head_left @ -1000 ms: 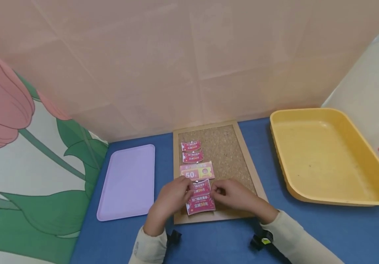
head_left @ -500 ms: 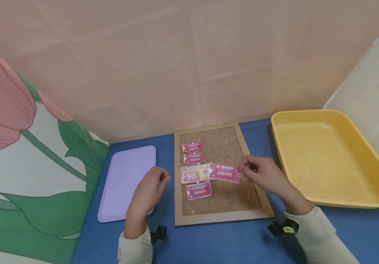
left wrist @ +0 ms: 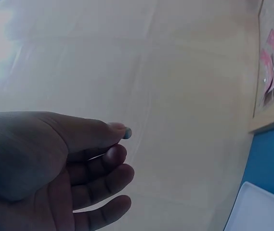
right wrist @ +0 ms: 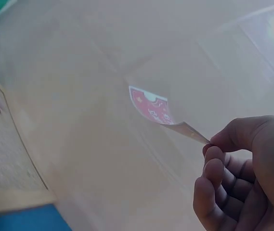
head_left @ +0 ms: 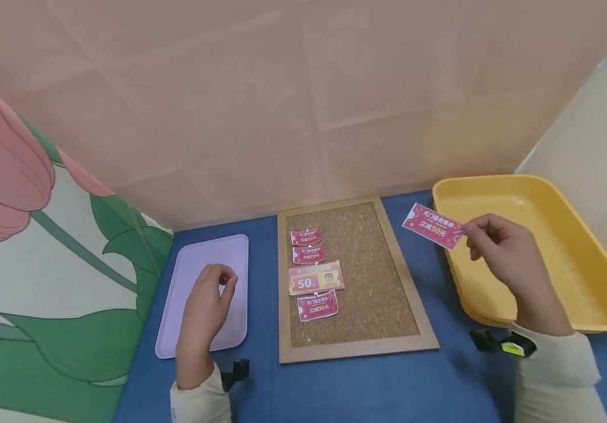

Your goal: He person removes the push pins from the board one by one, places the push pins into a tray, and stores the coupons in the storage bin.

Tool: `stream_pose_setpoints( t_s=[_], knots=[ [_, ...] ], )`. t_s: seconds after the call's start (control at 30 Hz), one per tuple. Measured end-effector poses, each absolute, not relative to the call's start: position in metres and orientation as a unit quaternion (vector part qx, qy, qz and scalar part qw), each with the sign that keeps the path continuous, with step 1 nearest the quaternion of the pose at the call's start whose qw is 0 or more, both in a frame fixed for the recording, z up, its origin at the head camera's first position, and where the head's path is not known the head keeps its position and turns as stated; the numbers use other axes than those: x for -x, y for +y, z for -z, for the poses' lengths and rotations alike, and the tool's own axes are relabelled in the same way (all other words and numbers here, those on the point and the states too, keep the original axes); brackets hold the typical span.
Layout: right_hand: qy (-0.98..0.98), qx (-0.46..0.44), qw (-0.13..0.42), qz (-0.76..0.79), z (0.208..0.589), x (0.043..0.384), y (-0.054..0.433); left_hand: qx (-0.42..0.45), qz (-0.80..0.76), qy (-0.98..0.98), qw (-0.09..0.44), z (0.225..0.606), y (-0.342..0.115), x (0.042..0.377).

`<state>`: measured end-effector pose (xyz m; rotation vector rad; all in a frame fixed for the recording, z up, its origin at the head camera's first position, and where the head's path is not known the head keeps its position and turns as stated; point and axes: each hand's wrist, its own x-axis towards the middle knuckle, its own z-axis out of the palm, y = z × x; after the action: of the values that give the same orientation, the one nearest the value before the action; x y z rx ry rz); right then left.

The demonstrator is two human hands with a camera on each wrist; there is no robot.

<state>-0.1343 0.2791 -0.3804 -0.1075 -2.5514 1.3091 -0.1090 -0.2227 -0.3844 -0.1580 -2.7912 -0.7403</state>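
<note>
Right grip [head_left: 512,258] pinches a pink coupon [head_left: 432,226] by one end; in the head view I see it jut leftward past the yellow tray [head_left: 546,217]. My left grip [head_left: 205,305] (over the purple tray [head_left: 192,252]) pinches a small bluish object [left wrist: 127,133].

There are four magenta paper coupons [head_left: 433,226], one larger pink-and-yellow paper coupon [head_left: 316,278] and one small round bluish object [left wrist: 128,133]. One rectangular wood-framed corkboard [head_left: 372,282], one flat lilac tray [head_left: 205,249], one deep yellow tray [head_left: 485,202]. Two hands [head_left: 509,252].
</note>
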Motion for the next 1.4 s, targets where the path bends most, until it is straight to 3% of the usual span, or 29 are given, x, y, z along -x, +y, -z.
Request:
stream_pose_setpoints(
  t_s=[0.47,1.4],
  knots=[
    [-0.841,0.132,0.129,-0.509,0.393,0.139,0.336,-0.014,0.238,-0.96,0.147,0.386,-0.253,0.11],
    [-0.921,0.157,0.077,-0.347,0.414,0.147,0.353,-0.078,0.202,-0.975,0.046,0.413,-0.284,0.126]
  ],
)
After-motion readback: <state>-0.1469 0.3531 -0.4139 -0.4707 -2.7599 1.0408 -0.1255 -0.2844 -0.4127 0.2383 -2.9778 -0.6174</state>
